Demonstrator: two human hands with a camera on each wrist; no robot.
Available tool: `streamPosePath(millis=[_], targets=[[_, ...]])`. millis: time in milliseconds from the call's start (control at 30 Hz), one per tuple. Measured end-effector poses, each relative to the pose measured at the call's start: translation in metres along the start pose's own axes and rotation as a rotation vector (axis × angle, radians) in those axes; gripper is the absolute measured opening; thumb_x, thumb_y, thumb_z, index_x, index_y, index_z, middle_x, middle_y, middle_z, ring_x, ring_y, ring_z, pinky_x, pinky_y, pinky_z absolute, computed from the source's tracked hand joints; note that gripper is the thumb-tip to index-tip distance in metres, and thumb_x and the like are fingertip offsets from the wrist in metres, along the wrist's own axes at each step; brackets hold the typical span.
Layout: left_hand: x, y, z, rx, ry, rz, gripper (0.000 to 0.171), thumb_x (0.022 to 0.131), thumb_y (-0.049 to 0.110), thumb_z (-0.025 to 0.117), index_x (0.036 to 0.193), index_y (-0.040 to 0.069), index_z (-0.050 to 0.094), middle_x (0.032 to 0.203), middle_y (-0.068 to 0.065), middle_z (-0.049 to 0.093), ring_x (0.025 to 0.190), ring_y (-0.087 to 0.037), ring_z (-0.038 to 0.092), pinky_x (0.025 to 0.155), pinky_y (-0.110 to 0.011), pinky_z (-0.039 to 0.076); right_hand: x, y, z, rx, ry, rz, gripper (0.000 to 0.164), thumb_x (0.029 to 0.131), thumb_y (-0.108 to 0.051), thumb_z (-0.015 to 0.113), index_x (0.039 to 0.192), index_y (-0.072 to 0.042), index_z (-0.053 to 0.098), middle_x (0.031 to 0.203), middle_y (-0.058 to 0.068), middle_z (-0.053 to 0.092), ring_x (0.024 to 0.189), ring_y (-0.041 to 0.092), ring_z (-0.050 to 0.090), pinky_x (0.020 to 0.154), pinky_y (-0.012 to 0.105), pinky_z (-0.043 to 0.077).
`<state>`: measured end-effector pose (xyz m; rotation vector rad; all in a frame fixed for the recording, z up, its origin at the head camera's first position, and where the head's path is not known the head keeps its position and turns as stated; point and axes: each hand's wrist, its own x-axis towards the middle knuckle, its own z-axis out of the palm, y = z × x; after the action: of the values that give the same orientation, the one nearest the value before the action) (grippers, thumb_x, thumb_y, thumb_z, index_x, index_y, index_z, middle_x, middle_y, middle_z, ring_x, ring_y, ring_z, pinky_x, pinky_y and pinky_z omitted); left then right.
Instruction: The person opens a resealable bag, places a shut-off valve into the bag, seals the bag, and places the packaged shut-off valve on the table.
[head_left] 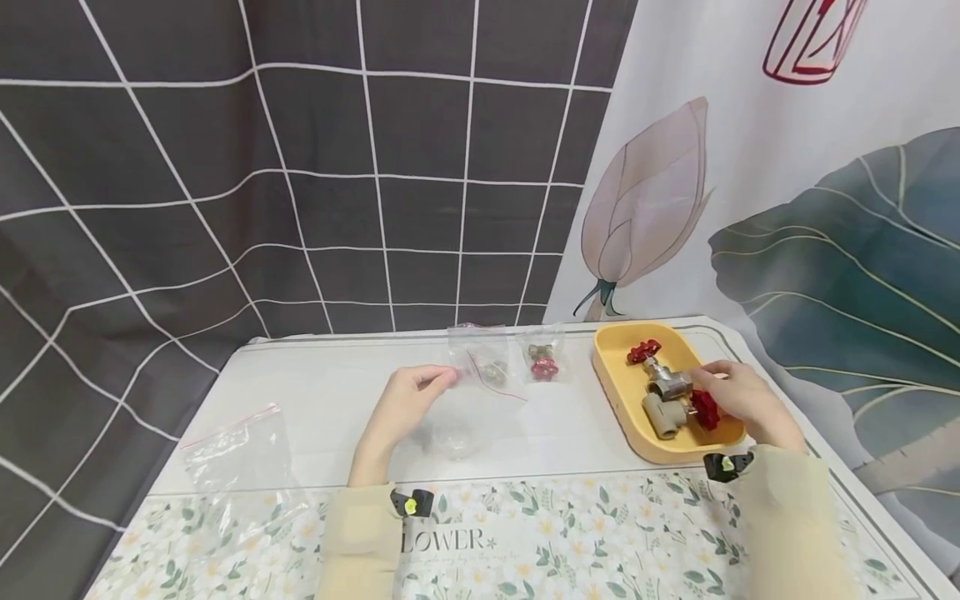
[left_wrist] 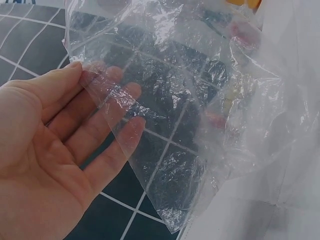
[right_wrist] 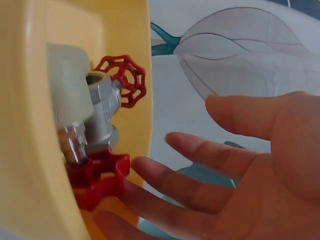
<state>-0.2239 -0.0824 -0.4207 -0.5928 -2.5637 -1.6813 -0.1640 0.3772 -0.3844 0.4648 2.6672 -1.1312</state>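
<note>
My left hand [head_left: 405, 408] pinches the edge of a clear plastic bag [left_wrist: 165, 125] between thumb and index finger; the other fingers lie behind the film. The bag hangs over the white part of the table. Over the right side of a yellow tray [head_left: 622, 417], my right hand [right_wrist: 235, 175] has its fingers spread and holds nothing. Inside the tray lie a silver gate valve [right_wrist: 102, 112] with a red handwheel and a beige plastic-bodied valve [head_left: 663, 417]. The beige valve's red handwheel [right_wrist: 100, 175] is close to my right fingertips; whether they touch is unclear.
Behind the held bag are two zip bags at the table's back edge, one with a red-handled valve [head_left: 543, 367], the other with a brassy fitting [head_left: 492, 372]. Another clear zip bag [head_left: 240, 458] lies at left. A floral cloth [head_left: 570, 542] covers the front. Curtains hang behind.
</note>
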Motion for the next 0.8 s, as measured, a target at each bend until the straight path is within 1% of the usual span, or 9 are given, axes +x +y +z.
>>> streamPosePath(millis=[67, 200, 300, 367, 433, 500, 567, 700, 800], targets=[[0.0, 0.0, 0.0, -0.005, -0.003, -0.002, 0.028, 0.098, 0.028, 0.062, 0.112, 0.007, 0.072, 0.11, -0.006, 0.071, 0.109, -0.024, 0.065, 0.098, -0.044, 0.048, 0.002, 0.001, -0.004, 0.002, -0.036, -0.006, 0.07, 0.101, -0.045, 0.047, 0.14, 0.01, 0.032, 0.116, 0.026, 0.051, 0.097, 0.033, 0.054, 0.084, 0.042, 0.054], [-0.001, 0.002, -0.001, -0.006, -0.005, -0.002, 0.027, 0.098, 0.027, 0.062, 0.112, 0.007, 0.073, 0.11, -0.006, 0.071, 0.109, -0.025, 0.065, 0.098, -0.044, 0.048, 0.007, 0.001, -0.01, -0.049, -0.092, -0.032, 0.071, 0.101, -0.045, 0.049, 0.14, 0.012, 0.034, 0.117, 0.025, 0.053, 0.096, 0.032, 0.055, 0.085, 0.042, 0.056], [-0.001, 0.003, -0.001, -0.009, -0.006, 0.004, 0.026, 0.098, 0.026, 0.062, 0.111, 0.006, 0.072, 0.11, -0.006, 0.072, 0.108, -0.025, 0.065, 0.098, -0.045, 0.048, 0.012, 0.0, -0.013, -0.067, -0.145, -0.042, 0.066, 0.102, -0.04, 0.049, 0.137, 0.014, 0.037, 0.112, 0.024, 0.053, 0.093, 0.03, 0.055, 0.083, 0.042, 0.056], [-0.001, 0.003, -0.001, -0.008, -0.007, 0.003, 0.026, 0.097, 0.027, 0.062, 0.111, 0.007, 0.073, 0.109, -0.006, 0.072, 0.108, -0.025, 0.065, 0.098, -0.045, 0.048, 0.016, 0.0, -0.014, -0.057, -0.191, -0.04, 0.062, 0.102, -0.037, 0.049, 0.135, 0.015, 0.04, 0.107, 0.022, 0.053, 0.091, 0.029, 0.055, 0.081, 0.042, 0.056], [-0.001, 0.004, -0.001, -0.007, -0.01, 0.003, 0.027, 0.098, 0.027, 0.062, 0.111, 0.007, 0.072, 0.109, -0.006, 0.072, 0.107, -0.025, 0.065, 0.098, -0.045, 0.048, 0.021, 0.0, -0.014, -0.031, -0.241, -0.021, 0.058, 0.102, -0.033, 0.05, 0.133, 0.015, 0.042, 0.103, 0.021, 0.052, 0.091, 0.028, 0.054, 0.08, 0.042, 0.056], [-0.001, 0.004, 0.0, -0.003, -0.011, 0.004, 0.027, 0.097, 0.028, 0.062, 0.111, 0.007, 0.072, 0.108, -0.006, 0.072, 0.107, -0.025, 0.065, 0.097, -0.045, 0.048, 0.025, 0.002, -0.013, 0.005, -0.285, 0.0, 0.054, 0.102, -0.03, 0.051, 0.133, 0.014, 0.042, 0.104, 0.02, 0.051, 0.092, 0.028, 0.054, 0.08, 0.042, 0.056], [-0.001, 0.004, 0.0, 0.005, -0.009, 0.008, 0.027, 0.097, 0.028, 0.062, 0.111, 0.006, 0.072, 0.108, -0.006, 0.072, 0.106, -0.025, 0.065, 0.097, -0.046, 0.048, 0.03, 0.004, -0.01, 0.043, -0.313, 0.025, 0.051, 0.102, -0.025, 0.051, 0.133, 0.014, 0.041, 0.107, 0.022, 0.049, 0.094, 0.029, 0.053, 0.08, 0.043, 0.056], [-0.002, 0.003, 0.001, 0.007, -0.014, 0.005, 0.027, 0.098, 0.028, 0.062, 0.111, 0.007, 0.072, 0.108, -0.006, 0.072, 0.106, -0.025, 0.066, 0.097, -0.047, 0.048, 0.035, 0.007, -0.003, 0.118, -0.315, 0.075, 0.039, 0.101, -0.014, 0.049, 0.127, 0.014, 0.04, 0.109, 0.023, 0.047, 0.094, 0.029, 0.053, 0.079, 0.043, 0.057], [-0.002, 0.002, 0.002, -0.005, -0.021, 0.004, 0.029, 0.098, 0.03, 0.061, 0.112, 0.007, 0.072, 0.108, -0.005, 0.072, 0.106, -0.024, 0.065, 0.097, -0.047, 0.048, 0.035, 0.009, -0.001, 0.168, -0.313, 0.114, 0.031, 0.101, -0.012, 0.05, 0.121, 0.01, 0.043, 0.103, 0.019, 0.049, 0.088, 0.027, 0.055, 0.077, 0.041, 0.058]])
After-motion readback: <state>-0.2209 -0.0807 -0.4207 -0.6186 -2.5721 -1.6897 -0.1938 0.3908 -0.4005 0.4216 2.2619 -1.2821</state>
